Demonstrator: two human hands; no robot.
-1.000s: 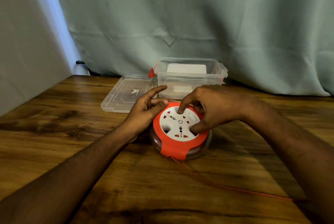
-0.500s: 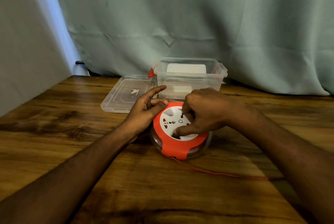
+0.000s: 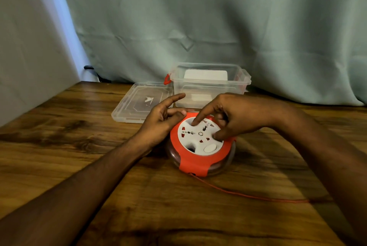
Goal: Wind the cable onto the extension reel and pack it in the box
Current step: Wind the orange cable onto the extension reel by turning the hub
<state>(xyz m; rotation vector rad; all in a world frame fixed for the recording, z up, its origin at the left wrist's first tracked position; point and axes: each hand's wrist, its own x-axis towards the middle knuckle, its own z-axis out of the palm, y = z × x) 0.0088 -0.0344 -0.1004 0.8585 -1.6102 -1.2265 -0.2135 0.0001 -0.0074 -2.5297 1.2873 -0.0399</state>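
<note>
The round orange reel point(image 3: 200, 146) is sitting flat on the wooden table point(image 3: 59, 146), in front of the clear box point(image 3: 208, 84). The left hand point(image 3: 160, 124) is pressing its open fingers against the reel's left side. The right hand point(image 3: 236, 116) is poking a finger and thumb onto the reel's white top, not closed around anything. The thin red cable point(image 3: 248, 196) is trailing from the reel's near edge off to the right. The lid point(image 3: 139, 104) is lying left of the box.

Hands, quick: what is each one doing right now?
Left hand: open, fingers spread, resting against the reel's orange rim.
Right hand: open, fingertip and thumb pressing the reel's white face; gripping nothing.
</note>
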